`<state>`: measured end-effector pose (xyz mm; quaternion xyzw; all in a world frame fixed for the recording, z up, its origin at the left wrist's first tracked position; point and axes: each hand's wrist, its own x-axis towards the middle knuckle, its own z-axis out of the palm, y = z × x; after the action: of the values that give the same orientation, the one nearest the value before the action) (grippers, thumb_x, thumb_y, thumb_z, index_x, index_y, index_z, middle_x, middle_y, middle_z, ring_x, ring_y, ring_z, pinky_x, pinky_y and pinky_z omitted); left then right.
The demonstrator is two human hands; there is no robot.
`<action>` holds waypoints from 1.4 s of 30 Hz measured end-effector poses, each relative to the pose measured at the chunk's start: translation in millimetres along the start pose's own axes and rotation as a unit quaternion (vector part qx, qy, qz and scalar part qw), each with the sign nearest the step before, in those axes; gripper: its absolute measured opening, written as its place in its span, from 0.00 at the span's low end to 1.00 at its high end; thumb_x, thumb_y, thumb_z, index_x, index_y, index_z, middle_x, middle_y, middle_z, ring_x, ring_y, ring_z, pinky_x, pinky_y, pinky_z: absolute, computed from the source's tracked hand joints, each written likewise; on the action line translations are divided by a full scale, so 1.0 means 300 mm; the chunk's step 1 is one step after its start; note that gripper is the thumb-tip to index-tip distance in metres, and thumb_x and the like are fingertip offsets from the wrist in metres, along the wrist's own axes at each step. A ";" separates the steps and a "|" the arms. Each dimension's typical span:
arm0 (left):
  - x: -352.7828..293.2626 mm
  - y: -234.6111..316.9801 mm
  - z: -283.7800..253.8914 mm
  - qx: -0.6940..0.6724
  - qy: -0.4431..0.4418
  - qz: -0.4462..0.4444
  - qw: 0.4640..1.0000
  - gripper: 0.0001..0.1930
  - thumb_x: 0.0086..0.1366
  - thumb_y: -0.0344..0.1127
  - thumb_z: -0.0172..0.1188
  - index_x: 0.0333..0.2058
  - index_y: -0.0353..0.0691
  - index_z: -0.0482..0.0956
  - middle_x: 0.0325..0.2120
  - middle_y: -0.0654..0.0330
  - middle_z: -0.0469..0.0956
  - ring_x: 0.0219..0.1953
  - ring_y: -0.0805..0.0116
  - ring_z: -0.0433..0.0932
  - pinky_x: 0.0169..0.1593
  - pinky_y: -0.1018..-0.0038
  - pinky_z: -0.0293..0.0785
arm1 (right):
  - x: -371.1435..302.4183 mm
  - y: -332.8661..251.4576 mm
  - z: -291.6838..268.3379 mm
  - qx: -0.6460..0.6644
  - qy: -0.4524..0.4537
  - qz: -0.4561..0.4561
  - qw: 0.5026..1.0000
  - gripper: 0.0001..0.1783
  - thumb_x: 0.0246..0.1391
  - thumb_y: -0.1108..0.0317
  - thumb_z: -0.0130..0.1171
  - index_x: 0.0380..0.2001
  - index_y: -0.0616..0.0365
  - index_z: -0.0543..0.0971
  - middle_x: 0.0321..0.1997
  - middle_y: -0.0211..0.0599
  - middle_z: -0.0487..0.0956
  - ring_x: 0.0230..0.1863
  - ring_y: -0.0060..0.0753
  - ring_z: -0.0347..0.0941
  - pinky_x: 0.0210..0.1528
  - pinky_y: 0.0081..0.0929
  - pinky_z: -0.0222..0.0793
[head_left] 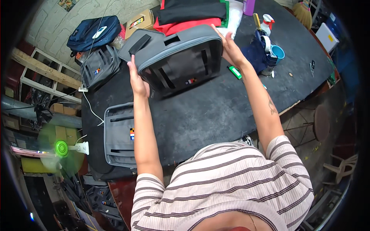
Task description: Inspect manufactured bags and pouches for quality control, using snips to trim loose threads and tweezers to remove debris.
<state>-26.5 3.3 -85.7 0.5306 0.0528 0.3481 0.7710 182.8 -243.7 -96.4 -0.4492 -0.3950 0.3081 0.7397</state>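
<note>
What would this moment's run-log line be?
left grip: on left side of grey bag | right grip: on its right side | grey panel: on black table, partly behind left forearm

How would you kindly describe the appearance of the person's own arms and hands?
The left hand and right hand are bare, with no gloves or wristwear visible. The short sleeves are pale with paired dark stripes, and the right forearm carries a small dark tattoo.

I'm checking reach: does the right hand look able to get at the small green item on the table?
Probably yes, if the right hand leaves the gray bag's side; the small green item lies uncovered nearby.
</note>
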 end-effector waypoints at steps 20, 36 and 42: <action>0.359 0.220 0.130 0.535 -0.334 -0.054 0.775 0.23 0.65 0.54 0.54 0.39 0.37 0.80 0.33 0.63 0.78 0.40 0.75 0.72 0.48 0.78 0.66 | -0.425 0.230 -0.123 -0.615 0.332 -0.092 0.709 0.05 0.50 0.69 0.59 0.29 0.58 0.78 0.29 0.37 0.74 0.35 0.42 0.70 0.39 0.35 0.65; 0.351 0.148 0.175 0.592 -0.327 -0.151 0.721 0.28 0.67 0.58 0.48 0.50 0.39 0.77 0.41 0.58 0.80 0.43 0.71 0.75 0.53 0.75 0.66 | -0.270 0.326 -0.162 -0.806 0.229 0.037 0.544 0.18 0.39 0.61 0.68 0.37 0.50 0.79 0.39 0.34 0.71 0.42 0.42 0.64 0.42 0.40 0.57; 0.360 0.162 0.181 0.593 -0.326 -0.174 0.716 0.28 0.69 0.56 0.47 0.53 0.37 0.74 0.47 0.59 0.78 0.49 0.73 0.72 0.55 0.78 0.64 | -0.292 0.318 -0.163 -0.761 0.262 -0.024 0.593 0.11 0.41 0.64 0.66 0.30 0.52 0.79 0.36 0.35 0.72 0.41 0.42 0.65 0.42 0.39 0.58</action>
<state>55.9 34.4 10.4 0.9410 0.0849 -0.0895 0.3150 171.7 -296.6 -223.9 -0.9007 -0.2858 -0.2534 0.2070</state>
